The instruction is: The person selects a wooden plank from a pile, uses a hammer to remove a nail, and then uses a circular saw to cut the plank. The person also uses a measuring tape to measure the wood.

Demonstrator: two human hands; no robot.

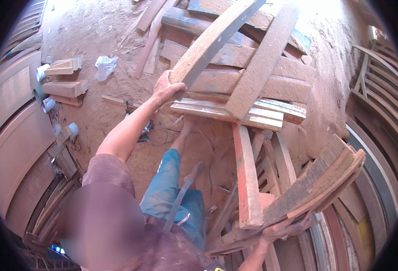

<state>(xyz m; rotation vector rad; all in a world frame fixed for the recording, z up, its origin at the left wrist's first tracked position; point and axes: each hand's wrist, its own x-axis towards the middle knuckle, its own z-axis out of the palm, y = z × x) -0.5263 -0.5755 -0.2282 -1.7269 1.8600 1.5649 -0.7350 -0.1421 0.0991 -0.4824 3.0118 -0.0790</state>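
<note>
My left hand [168, 86], arm stretched forward, grips the near end of a long, thick wooden beam [214, 43]. The beam slants away to the upper right, above a stack of boards. At the lower right my right hand [287, 229] is wrapped round the lower edge of some rough, dark planks [314, 185]. Part of its fingers is hidden against the wood. Between my hands a wooden stand [248, 180] with a reddish side carries pale, white-edged strips [228, 113]. Another dusty plank [266, 63] lies slantwise across the stack with its near end on these strips.
Dusty wide boards [248, 83] are stacked ahead on the sandy floor. To the left are short wood blocks [63, 89], a plastic bag [105, 67] and leaning panels [16, 81]. A cable and a tool [147, 131] lie near my foot. Timber [379, 180] leans along the right.
</note>
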